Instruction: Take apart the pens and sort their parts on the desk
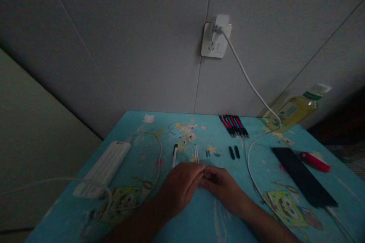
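My left hand and my right hand meet over the near middle of the table, fingertips pressed together. Whatever they pinch, if anything, is hidden by the fingers. Just beyond the left hand lies a white pen barrel with a black end. Two thin pen refills lie beside it, their near ends close to my left fingers. Farther right are several small dark pieces, too small to name, and two short black pieces like grips or caps. A row of red, blue and black pens lies near the wall.
A white power strip with its cable lies on the left. On the right are a black phone-like slab, a red object and a tilted bottle of yellow liquid. A white charging cable hangs from the wall socket onto the blue patterned tablecloth.
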### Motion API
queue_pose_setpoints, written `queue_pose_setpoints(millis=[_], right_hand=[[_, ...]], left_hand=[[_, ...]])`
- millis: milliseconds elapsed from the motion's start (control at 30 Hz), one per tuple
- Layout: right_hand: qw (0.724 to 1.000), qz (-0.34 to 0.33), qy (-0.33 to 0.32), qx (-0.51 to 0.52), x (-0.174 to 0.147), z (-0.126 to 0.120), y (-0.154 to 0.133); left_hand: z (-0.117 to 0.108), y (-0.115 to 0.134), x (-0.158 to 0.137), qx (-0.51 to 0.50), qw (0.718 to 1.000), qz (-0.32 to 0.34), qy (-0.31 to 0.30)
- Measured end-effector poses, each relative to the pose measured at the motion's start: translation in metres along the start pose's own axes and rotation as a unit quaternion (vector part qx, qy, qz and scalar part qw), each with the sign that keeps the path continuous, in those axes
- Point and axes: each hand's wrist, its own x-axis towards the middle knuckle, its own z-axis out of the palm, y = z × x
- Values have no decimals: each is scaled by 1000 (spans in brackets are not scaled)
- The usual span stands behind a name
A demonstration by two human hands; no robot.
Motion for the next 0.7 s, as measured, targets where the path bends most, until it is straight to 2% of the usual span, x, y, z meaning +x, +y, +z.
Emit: queue_pose_setpoints(millis=[133,500,700], right_hand=[[1000,1,-6,-8,0,1,1],[991,-17,13,-135,-5,5,-8],[987,-29,17,-155,-6,8,-8]], left_hand=[[-1,1,2,3,1000,3,6],[0,4,1,14,999,-41,-30],[-1,6,5,22,996,-56,-58]])
